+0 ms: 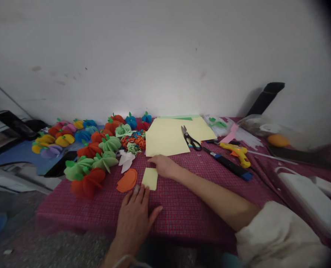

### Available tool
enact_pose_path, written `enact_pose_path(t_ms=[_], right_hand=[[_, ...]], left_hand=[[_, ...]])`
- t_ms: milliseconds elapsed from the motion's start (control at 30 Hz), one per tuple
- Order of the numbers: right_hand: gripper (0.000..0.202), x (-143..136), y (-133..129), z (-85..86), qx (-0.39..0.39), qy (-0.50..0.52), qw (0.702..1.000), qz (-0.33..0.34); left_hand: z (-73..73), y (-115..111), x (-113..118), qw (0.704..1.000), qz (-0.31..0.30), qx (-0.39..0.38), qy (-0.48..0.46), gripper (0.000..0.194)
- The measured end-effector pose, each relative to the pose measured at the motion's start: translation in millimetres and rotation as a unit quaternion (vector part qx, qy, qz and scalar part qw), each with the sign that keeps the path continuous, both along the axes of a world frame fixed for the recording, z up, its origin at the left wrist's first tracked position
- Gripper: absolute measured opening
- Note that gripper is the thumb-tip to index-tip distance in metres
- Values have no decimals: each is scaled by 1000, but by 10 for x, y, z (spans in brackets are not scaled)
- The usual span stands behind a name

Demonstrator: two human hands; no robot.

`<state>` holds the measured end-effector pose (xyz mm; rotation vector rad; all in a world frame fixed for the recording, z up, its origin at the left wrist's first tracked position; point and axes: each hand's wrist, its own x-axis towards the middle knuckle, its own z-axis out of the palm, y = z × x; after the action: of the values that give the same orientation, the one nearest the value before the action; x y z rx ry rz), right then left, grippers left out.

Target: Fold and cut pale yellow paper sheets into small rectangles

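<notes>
A small pale-yellow paper rectangle [149, 179] lies flat on the table in front of me. My left hand [134, 214] rests palm down at its lower edge, fingers stretched out and thumb spread. From the right, my right hand [165, 166] reaches across to its upper right corner; the index finger points left, and the other fingers are partly hidden. Just left of the rectangle is a stack of orange paper cutouts [127, 180]. Beyond my right hand are large pale-yellow sheets [165, 137], with black-handled scissors [191, 140] lying open-bladed on them.
Colourful paper pumpkins [98, 147] crowd the left side, beside a heap of orange and green paper bits [134, 141] and white cutouts [126, 159]. On the right lie a utility knife [229, 165], a yellow glue gun [238, 152], glue sticks [247, 137] and a white box-like object [310, 201].
</notes>
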<state>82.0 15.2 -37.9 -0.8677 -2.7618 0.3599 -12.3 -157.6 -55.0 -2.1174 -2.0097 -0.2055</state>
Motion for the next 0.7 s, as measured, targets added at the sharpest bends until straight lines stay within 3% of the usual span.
enact_pose_path(t_ms=[133,433,700], right_hand=[[32,107,25,76,-26,22,998,-53],[37,-111,-56,179,-37,-47,995,-76],[27,-55,-182,154,9,-34,996,-81]], left_hand=[[-12,-8,32,999,19,24,-16,49],[-60,-4,33,997,14,57,-41,41],[-5,25,10,997,10,67,-46,41]])
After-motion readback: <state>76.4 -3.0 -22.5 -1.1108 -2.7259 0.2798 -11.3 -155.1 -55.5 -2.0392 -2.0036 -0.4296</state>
